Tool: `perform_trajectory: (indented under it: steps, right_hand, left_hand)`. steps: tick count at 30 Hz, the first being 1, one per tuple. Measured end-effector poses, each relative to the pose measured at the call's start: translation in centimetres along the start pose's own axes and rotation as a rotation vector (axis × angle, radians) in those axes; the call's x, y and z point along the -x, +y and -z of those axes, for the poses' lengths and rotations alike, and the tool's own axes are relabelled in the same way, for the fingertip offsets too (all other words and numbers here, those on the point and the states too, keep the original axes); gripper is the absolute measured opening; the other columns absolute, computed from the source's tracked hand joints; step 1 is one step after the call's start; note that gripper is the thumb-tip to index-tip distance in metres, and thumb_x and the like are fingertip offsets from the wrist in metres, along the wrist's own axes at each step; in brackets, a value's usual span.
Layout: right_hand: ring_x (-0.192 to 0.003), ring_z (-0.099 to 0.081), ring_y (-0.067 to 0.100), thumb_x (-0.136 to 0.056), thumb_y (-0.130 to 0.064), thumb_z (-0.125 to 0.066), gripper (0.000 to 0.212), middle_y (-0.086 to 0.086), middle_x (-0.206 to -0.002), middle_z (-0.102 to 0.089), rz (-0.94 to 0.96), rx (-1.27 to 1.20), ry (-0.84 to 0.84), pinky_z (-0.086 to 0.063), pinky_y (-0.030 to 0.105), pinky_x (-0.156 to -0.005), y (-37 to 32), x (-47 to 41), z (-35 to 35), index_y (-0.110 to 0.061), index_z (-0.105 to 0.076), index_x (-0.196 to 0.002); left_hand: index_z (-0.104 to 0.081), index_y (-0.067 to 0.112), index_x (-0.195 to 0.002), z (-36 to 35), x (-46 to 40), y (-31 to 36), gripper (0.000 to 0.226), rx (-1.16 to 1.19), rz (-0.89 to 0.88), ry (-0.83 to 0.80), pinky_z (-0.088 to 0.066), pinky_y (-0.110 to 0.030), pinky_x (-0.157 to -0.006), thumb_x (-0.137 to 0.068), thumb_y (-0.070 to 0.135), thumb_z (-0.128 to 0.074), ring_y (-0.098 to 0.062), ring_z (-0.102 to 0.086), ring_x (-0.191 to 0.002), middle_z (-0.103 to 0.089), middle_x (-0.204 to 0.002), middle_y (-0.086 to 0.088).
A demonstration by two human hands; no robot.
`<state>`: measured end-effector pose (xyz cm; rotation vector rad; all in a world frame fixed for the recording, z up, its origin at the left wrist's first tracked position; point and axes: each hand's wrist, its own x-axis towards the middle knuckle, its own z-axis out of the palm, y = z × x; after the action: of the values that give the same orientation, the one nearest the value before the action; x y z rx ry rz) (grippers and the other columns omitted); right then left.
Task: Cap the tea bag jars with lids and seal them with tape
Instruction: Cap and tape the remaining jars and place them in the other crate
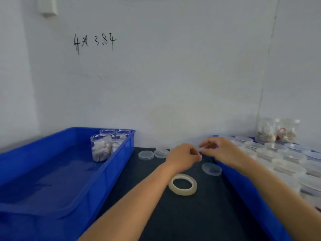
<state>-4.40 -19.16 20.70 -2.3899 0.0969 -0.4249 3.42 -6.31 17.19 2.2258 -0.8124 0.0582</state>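
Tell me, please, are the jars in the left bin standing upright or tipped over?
Upright. The four jars stand on their bases in the far corner of the left bin, mouths upward, with white tea bags visible through the clear walls.

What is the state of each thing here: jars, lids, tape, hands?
Jars in left bin: upright, filled, lids on.
Loose lids: lying flat on the dark table.
Tape roll: flat on the table, untouched.
Left hand: fingers curled, pinching something clear; too blurred to name.
Right hand: likewise.
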Motion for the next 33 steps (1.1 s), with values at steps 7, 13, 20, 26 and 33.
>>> perform_trajectory:
  steps: [7,13,20,26,33]
  right_hand:
    - [-0.090,-0.061,0.014,-0.094,-0.011,-0.057,0.014,0.005,-0.095,-0.067,-0.046,-0.331,-0.180,-0.054,0.034,-0.078,-4.3,-4.7,-11.1,-0.019,-0.066,-0.089]
    - [-0.081,-0.056,0.018,-0.093,-0.001,-0.051,0.015,0.012,-0.093,-0.062,-0.089,-0.480,-0.175,-0.049,0.030,-0.068,-6.7,-10.5,-16.8,-0.007,-0.065,-0.096]
    - [-0.085,-0.055,0.015,-0.092,0.001,-0.049,0.024,0.011,-0.107,-0.066,-0.008,-0.369,-0.152,-0.043,0.019,-0.062,-8.0,-18.6,-22.9,-0.008,-0.066,-0.105]
    - [-0.089,-0.053,0.013,-0.090,0.001,-0.050,0.035,0.004,-0.112,-0.057,0.076,-0.220,-0.149,-0.044,0.019,-0.065,-8.1,-23.4,-26.4,-0.014,-0.060,-0.120]
    - [-0.123,-0.039,0.032,-0.090,-0.018,-0.057,0.040,0.009,-0.137,-0.044,0.099,0.118,-0.184,-0.037,0.043,-0.102,-9.0,-26.9,-29.3,-0.026,-0.054,-0.129]
  left_hand:
    - [-0.068,0.025,-0.084,8.5,1.8,-10.3,0.012,-0.097,0.236,0.090,-0.055,-0.040,-0.086,-0.091,0.026,-0.058,-0.020,-0.070,-0.089,-0.073,-0.100,-0.002]
    - [-0.066,0.029,-0.090,14.7,-0.5,-17.8,0.016,-0.259,0.319,0.241,-0.050,-0.040,-0.083,-0.092,0.019,-0.054,-0.015,-0.060,-0.085,-0.063,-0.091,0.007]
    - [-0.055,0.032,-0.126,17.7,-4.2,-25.7,0.036,-0.492,0.425,0.251,-0.047,-0.036,-0.083,-0.094,0.018,-0.047,-0.024,-0.055,-0.112,-0.049,-0.138,0.001]
    - [-0.056,0.032,-0.124,17.0,-7.3,-28.7,0.033,-0.522,0.348,0.304,-0.043,-0.031,-0.073,-0.094,0.021,-0.051,-0.019,-0.058,-0.108,-0.045,-0.138,0.000]
    - [-0.060,0.027,-0.118,16.6,-8.7,-30.6,0.027,-0.559,0.293,0.355,-0.045,-0.028,-0.083,-0.092,0.025,-0.058,-0.016,-0.055,-0.111,-0.049,-0.132,0.000]
